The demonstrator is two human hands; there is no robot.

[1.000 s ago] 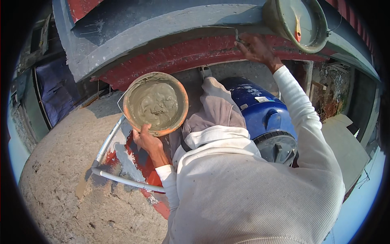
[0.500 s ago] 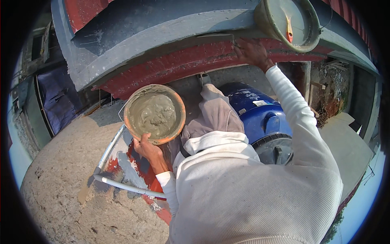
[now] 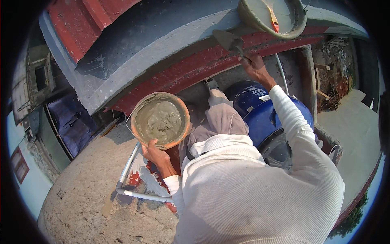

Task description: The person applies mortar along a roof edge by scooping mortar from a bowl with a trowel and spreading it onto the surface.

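- We have open room between the trowel (image 3: 228, 40) and the orange bucket (image 3: 188, 122).
- Our left grip (image 3: 154, 154) pinches the bucket's rim.
- Our right grip (image 3: 256, 70) clasps the trowel, blade pointing up-left, long axis slanting by the grey ledge (image 3: 162, 51).

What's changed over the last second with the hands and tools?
The right hand has drawn back from the ledge, and its trowel has turned from edge-on to show its flat blade. The view has shifted too. Nothing was newly gripped or released: the left hand still holds the orange bucket of mortar; the grey bucket, brush inside, stays put.
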